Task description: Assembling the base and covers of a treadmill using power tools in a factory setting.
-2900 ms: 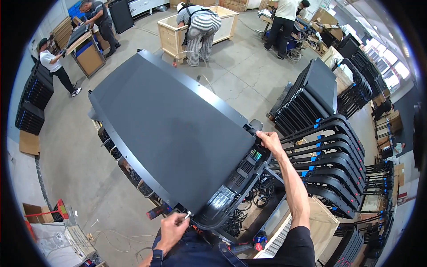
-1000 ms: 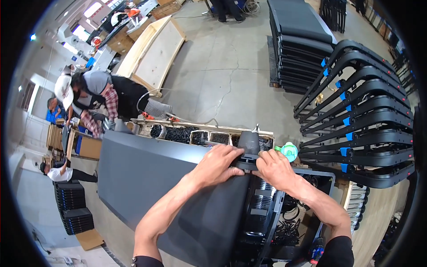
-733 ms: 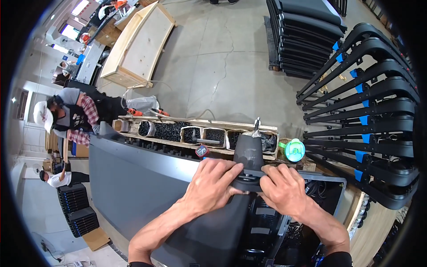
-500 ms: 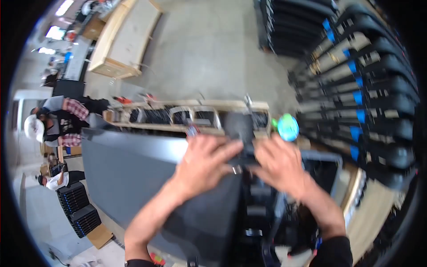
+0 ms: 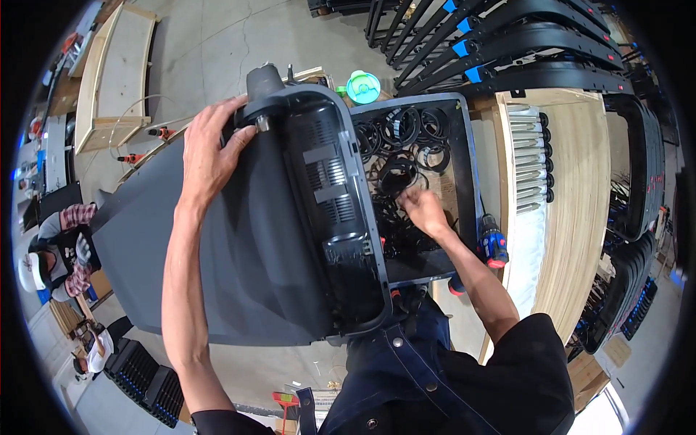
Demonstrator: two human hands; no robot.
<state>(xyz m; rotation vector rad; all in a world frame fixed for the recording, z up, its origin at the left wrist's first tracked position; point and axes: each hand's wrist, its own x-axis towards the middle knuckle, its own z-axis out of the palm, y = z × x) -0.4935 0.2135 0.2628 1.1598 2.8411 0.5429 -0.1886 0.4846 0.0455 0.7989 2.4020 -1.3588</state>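
Note:
A large unit stands before me, with a smooth dark grey panel (image 5: 239,268) and an open black housing (image 5: 351,210) with slotted vents along its right side. A stubby black cylinder (image 5: 266,80) juts from its far corner. My left hand (image 5: 209,148) is closed round the edge beside it, thumb near a small shiny metal piece (image 5: 262,124). To the right, a black tray (image 5: 471,156) holds several black rings (image 5: 435,125) and a tangle of small black pieces (image 5: 402,232). My right hand (image 5: 426,210) is down among them, fingers bunched; whatever they pinch is hidden.
A green-and-blue cup (image 5: 362,88) stands beyond the tray. At its right lie a blue-and-red power drill (image 5: 493,243) and a wooden box (image 5: 573,196) with metal rods. Black frames with blue tape (image 5: 507,36) are stacked far right. Another person (image 5: 58,246) works at far left.
Both hands were together at the black cylinder. My right hand has moved away into the tray, while the left remains by the cylinder. My view has swung right and down.

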